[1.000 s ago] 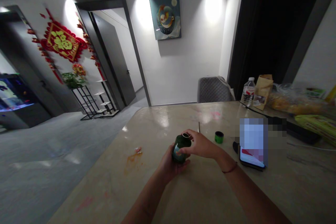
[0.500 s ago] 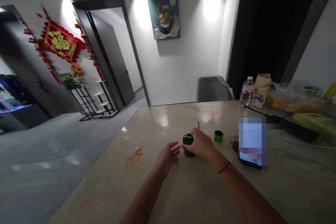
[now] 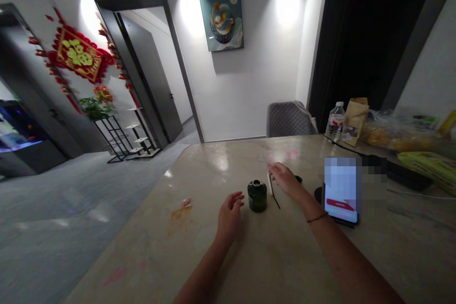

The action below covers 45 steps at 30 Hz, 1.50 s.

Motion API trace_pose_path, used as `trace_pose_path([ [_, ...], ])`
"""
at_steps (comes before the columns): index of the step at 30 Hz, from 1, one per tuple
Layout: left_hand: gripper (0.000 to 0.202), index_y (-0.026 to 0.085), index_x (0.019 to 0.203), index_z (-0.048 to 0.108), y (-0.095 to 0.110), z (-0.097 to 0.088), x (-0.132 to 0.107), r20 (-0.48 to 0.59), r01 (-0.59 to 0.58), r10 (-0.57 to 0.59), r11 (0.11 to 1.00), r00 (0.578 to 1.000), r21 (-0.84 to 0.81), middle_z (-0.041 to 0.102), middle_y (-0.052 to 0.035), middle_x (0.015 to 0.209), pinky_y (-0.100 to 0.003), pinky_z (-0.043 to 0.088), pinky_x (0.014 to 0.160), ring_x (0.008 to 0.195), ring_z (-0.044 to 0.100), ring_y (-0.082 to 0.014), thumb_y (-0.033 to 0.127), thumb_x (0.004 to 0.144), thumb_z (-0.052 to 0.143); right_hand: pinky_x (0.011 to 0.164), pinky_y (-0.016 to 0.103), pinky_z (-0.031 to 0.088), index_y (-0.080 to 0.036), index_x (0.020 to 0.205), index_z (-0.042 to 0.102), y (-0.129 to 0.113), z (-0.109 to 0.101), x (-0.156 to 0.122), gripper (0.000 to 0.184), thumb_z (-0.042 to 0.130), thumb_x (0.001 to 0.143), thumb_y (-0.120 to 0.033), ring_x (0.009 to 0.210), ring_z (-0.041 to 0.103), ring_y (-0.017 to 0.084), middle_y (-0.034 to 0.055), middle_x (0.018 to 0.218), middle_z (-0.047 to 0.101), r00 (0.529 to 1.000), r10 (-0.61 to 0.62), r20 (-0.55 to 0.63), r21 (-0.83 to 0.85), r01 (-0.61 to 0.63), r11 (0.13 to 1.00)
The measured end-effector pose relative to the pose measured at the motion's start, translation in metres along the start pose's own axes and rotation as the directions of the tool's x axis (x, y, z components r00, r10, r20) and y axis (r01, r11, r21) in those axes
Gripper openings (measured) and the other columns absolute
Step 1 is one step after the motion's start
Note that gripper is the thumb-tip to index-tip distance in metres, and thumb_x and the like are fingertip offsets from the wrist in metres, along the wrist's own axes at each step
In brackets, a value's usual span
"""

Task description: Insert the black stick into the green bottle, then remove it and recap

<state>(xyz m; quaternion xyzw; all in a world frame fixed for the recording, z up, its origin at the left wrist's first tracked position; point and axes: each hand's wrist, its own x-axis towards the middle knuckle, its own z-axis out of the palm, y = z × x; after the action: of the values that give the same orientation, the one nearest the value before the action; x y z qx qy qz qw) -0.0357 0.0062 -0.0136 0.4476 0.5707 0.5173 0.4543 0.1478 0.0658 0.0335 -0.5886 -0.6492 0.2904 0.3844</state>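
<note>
A small dark green bottle stands upright and uncapped on the beige marble table. My left hand hovers just left of it, fingers loosely apart, holding nothing. My right hand reaches past the bottle on its right, over a thin stick with a white end and a dark end that lies on the table. Its fingers are stretched out and touch or nearly touch the stick. The green cap is mostly hidden behind my right hand.
A phone lies right of my right wrist. At the back right are a water bottle, a paper bag and plastic bags of food. A grey chair stands at the far edge. An orange stain marks the table's left.
Both hands held the bottle above the table, then set it down and let go. My right hand moved right and further away, to the stick. My left hand stays beside the bottle.
</note>
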Motion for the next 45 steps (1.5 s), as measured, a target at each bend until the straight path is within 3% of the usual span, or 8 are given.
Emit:
trace_pose_path([
  [3, 0.027, 0.021, 0.097, 0.060, -0.006, 0.002, -0.005, 0.024, -0.105, 0.105, 0.994, 0.994, 0.031, 0.063, -0.0067, 0.105, -0.030, 0.039, 0.089, 0.096, 0.058, -0.0190, 0.017, 0.070, 0.057, 0.064, 0.024, 0.039, -0.016, 0.084, 0.059, 0.013, 0.010, 0.002, 0.024, 0.038, 0.082, -0.026, 0.076, 0.058, 0.017, 0.0076, 0.084, 0.064, 0.995, 0.051, -0.088, -0.245, -0.071, 0.967],
  [7, 0.030, 0.024, 0.100, 0.061, -0.006, 0.004, -0.011, 0.109, -0.149, 0.138, 0.984, 0.984, 0.096, 0.063, -0.0051, 0.107, -0.033, 0.034, 0.096, 0.104, 0.054, -0.0215, 0.022, 0.070, 0.060, 0.067, 0.025, 0.039, -0.013, 0.087, 0.059, 0.025, 0.027, -0.006, 0.019, 0.050, 0.078, -0.027, 0.082, 0.059, 0.020, 0.0119, 0.089, 0.064, 1.000, 0.017, -0.022, -0.498, -0.026, 0.867],
  [12, 0.031, 0.026, 0.104, 0.058, -0.004, 0.004, -0.013, 0.181, -0.117, 0.083, 0.975, 0.980, 0.188, 0.062, -0.0037, 0.110, -0.035, 0.034, 0.098, 0.113, 0.048, -0.0223, 0.023, 0.073, 0.057, 0.069, 0.028, 0.041, -0.010, 0.089, 0.059, 0.028, 0.036, -0.017, 0.021, 0.050, 0.079, -0.026, 0.088, 0.059, 0.025, 0.0158, 0.093, 0.062, 0.999, 0.007, -0.044, -0.649, -0.034, 0.760],
  [17, 0.027, 0.025, 0.098, 0.059, -0.005, 0.004, -0.012, 0.163, -0.062, 0.050, 0.996, 0.985, 0.067, 0.063, -0.0048, 0.107, -0.033, 0.040, 0.092, 0.112, 0.050, -0.0224, 0.019, 0.071, 0.057, 0.067, 0.030, 0.042, -0.010, 0.085, 0.062, 0.025, 0.032, -0.018, 0.019, 0.048, 0.079, -0.023, 0.087, 0.060, 0.026, 0.0160, 0.093, 0.063, 0.999, 0.020, -0.027, -0.699, -0.033, 0.714],
  [25, 0.030, 0.022, 0.105, 0.058, -0.010, 0.003, -0.009, 0.167, -0.228, 0.174, 0.887, 0.970, 0.402, 0.063, -0.0040, 0.108, -0.032, 0.037, 0.095, 0.106, 0.054, -0.0187, 0.023, 0.076, 0.050, 0.062, 0.026, 0.040, -0.015, 0.078, 0.061, 0.004, 0.006, -0.009, 0.014, 0.050, 0.076, -0.024, 0.075, 0.062, 0.020, 0.0104, 0.078, 0.067, 0.989, -0.012, -0.150, -0.478, -0.062, 0.876],
  [30, 0.032, 0.022, 0.109, 0.056, -0.013, 0.002, -0.008, 0.180, -0.294, 0.234, 0.787, 0.956, 0.542, 0.064, -0.0036, 0.108, -0.029, 0.040, 0.091, 0.102, 0.057, -0.0159, 0.024, 0.079, 0.046, 0.058, 0.024, 0.042, -0.015, 0.069, 0.060, -0.019, -0.016, -0.009, 0.016, 0.054, 0.072, -0.030, 0.061, 0.060, 0.015, 0.0055, 0.069, 0.066, 0.959, -0.148, -0.243, -0.082, 0.132, 0.988],
  [35, 0.032, 0.022, 0.108, 0.057, -0.012, 0.002, -0.008, 0.163, -0.284, 0.232, 0.785, 0.959, 0.551, 0.065, -0.0035, 0.106, -0.029, 0.041, 0.090, 0.101, 0.057, -0.0167, 0.024, 0.078, 0.047, 0.061, 0.026, 0.047, -0.014, 0.076, 0.062, -0.044, -0.024, -0.019, 0.024, 0.056, 0.072, -0.037, 0.065, 0.061, 0.016, 0.0074, 0.076, 0.066, 0.921, -0.248, -0.299, 0.206, 0.317, 0.926],
  [45, 0.031, 0.021, 0.107, 0.056, -0.018, 0.001, -0.004, 0.198, -0.331, 0.266, 0.798, 0.943, 0.503, 0.065, -0.0037, 0.106, -0.029, 0.041, 0.089, 0.099, 0.058, -0.0165, 0.023, 0.079, 0.045, 0.060, 0.025, 0.048, -0.016, 0.076, 0.060, -0.043, -0.001, -0.020, 0.017, 0.056, 0.073, -0.032, 0.062, 0.061, 0.015, 0.0050, 0.073, 0.066, 0.923, -0.293, -0.248, 0.169, 0.339, 0.926],
])
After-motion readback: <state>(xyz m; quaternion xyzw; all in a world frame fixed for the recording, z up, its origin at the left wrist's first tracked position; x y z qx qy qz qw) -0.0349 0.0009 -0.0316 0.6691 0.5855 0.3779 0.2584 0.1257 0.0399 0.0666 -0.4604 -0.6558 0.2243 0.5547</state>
